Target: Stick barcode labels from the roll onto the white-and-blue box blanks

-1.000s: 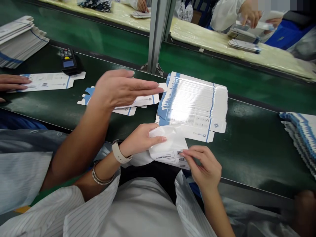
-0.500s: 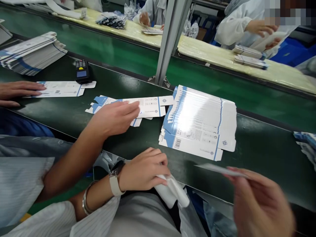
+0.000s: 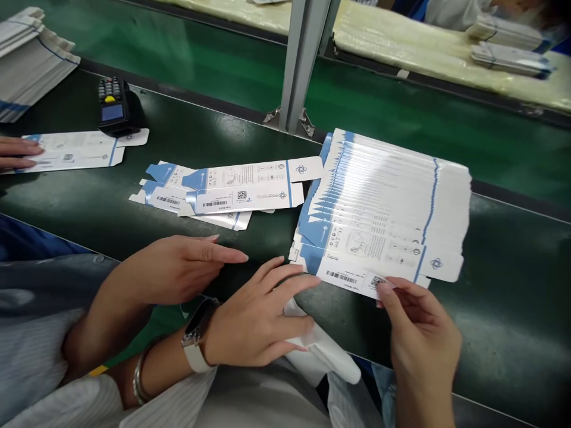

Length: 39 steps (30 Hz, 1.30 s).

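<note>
My right hand (image 3: 422, 330) pinches a small thin label (image 3: 366, 282) between thumb and fingers, at a printed QR code on the front flat carton (image 3: 357, 261). Whether the label touches the carton all along cannot be told. My left hand (image 3: 263, 315), with a watch and a bangle on the wrist, stretches several fingers towards that carton's lower left edge. Its thumb and forefinger close on a white paper strip (image 3: 328, 353), which hangs over my lap. The carton lies at the front of a fanned stack of white and blue flat cartons (image 3: 383, 184).
A co-worker's hand (image 3: 178, 267) is close on my left, below several loose flat cartons (image 3: 250, 178). Farther left are a black handheld scanner (image 3: 116, 110), another co-worker hand (image 3: 18, 154) and a carton pile (image 3: 31, 71). A metal post (image 3: 298, 65) rises behind the bench (image 3: 513, 309).
My right hand has brought the label left onto the front carton. My left fingers have stretched out to the carton's edge. The co-worker's hand has drawn back from the loose cartons.
</note>
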### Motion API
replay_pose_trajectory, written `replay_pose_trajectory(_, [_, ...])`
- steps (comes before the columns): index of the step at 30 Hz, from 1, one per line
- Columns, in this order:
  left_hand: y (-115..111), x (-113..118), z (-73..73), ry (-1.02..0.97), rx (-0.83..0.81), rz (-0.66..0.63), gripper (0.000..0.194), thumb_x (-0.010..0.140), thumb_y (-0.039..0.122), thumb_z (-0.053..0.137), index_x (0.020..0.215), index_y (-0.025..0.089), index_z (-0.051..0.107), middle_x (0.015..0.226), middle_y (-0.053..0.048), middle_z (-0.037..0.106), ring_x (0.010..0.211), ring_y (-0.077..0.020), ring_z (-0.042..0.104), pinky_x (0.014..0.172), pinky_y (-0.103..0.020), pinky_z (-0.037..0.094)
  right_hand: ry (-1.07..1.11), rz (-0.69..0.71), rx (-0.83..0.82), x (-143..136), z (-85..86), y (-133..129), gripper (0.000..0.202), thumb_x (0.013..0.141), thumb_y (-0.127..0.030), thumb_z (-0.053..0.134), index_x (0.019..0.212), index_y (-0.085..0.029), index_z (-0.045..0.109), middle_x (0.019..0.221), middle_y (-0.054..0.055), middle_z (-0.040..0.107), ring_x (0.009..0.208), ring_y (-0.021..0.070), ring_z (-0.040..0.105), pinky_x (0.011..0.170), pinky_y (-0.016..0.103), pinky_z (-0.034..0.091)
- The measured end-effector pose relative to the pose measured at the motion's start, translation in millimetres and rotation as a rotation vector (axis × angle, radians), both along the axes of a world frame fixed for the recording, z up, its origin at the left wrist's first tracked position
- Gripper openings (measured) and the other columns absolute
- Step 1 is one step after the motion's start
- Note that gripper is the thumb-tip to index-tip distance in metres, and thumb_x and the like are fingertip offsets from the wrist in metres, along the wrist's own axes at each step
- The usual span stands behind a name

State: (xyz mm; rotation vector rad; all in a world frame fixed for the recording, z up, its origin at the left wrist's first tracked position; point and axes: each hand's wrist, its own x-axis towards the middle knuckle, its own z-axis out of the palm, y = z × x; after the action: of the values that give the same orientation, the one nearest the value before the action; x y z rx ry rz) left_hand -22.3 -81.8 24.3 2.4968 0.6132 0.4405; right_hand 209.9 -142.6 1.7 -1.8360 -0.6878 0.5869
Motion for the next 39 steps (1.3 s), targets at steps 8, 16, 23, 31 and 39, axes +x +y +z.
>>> replay_pose_trajectory(8, [8.3, 4.7, -4.4, 0.061, -0.05, -0.08, 0.025, 0.085, 0.034, 0.051, 0.104, 0.022, 0.062, 0.148, -0.01, 0.027, 0.138, -0.0306, 0.02, 0.112, -0.054, 0.012, -0.118, 0.004, -0.077, -7.3, 2.8, 4.2, 0.024, 0.067, -0.036, 0.074, 0.086, -0.022, 0.068, 0.079, 0.0, 0.068, 0.068, 0.0121, 0.061, 0.061, 0.023, 0.049])
replay_pose_trajectory(16, [14.1, 6.2, -6.9, 0.109, -0.118, -0.117, 0.035, 0.084, 0.043, 0.051, 0.11, 0.021, 0.059, 0.15, -0.012, 0.017, 0.139, -0.0326, 0.011, 0.112, -0.056, 0.007, -0.14, 0.03, -0.075, -6.7, 2.9, 5.7, 0.024, 0.069, -0.035, 0.072, 0.088, -0.021, 0.068, 0.082, 0.001, 0.068, 0.069, 0.0134, 0.062, 0.064, 0.025, 0.051])
replay_pose_trajectory(23, [16.0, 7.3, -6.3, 0.149, -0.138, -0.14, 0.038, 0.083, 0.044, 0.051, 0.112, 0.02, 0.058, 0.151, -0.014, 0.014, 0.14, -0.0329, 0.008, 0.111, -0.058, 0.006, -0.143, 0.042, -0.059, -7.3, 0.9, 6.5, 0.022, 0.07, -0.032, 0.072, 0.09, -0.023, 0.068, 0.083, 0.0, 0.068, 0.072, 0.0119, 0.062, 0.068, 0.023, 0.051])
replay_pose_trajectory(31, [15.4, 7.4, -7.3, 0.138, -0.144, -0.129, 0.039, 0.084, 0.045, 0.05, 0.111, 0.019, 0.059, 0.15, -0.016, 0.015, 0.139, -0.0334, 0.009, 0.111, -0.058, 0.006, -0.159, 0.049, -0.052, -7.8, 0.7, 7.2, 0.023, 0.071, -0.033, 0.071, 0.09, -0.022, 0.068, 0.085, 0.001, 0.068, 0.075, 0.0139, 0.062, 0.071, 0.026, 0.052])
replay_pose_trajectory(39, [15.8, 7.4, -7.9, 0.138, -0.152, -0.121, 0.038, 0.083, 0.045, 0.05, 0.109, 0.018, 0.059, 0.15, -0.016, 0.015, 0.139, -0.0336, 0.009, 0.111, -0.056, 0.005, -0.195, 0.064, -0.048, -7.8, 1.1, 10.5, 0.024, 0.07, -0.034, 0.071, 0.09, -0.021, 0.069, 0.081, 0.002, 0.068, 0.071, 0.0145, 0.062, 0.067, 0.028, 0.053])
